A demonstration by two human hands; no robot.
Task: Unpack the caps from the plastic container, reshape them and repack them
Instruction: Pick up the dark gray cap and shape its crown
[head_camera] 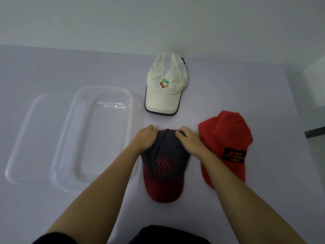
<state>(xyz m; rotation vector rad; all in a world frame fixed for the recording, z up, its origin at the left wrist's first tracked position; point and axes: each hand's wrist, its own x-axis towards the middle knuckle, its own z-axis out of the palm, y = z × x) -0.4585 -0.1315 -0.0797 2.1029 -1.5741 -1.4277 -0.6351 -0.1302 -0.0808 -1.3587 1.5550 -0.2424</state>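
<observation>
We are curling our left hand [146,138] and right hand [189,142] round the grey cap [165,162], likely rounding out its crown, the plastic container [131,103] lying just left of our grip.

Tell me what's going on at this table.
A person is working on the grey cap with the dark red brim: the left hand and right hand both grip its crown, apparently reshaping it. The white cap lies farther back and the red cap to the right, both unpacked. The clear container sits empty at the left, its lid alongside.
</observation>
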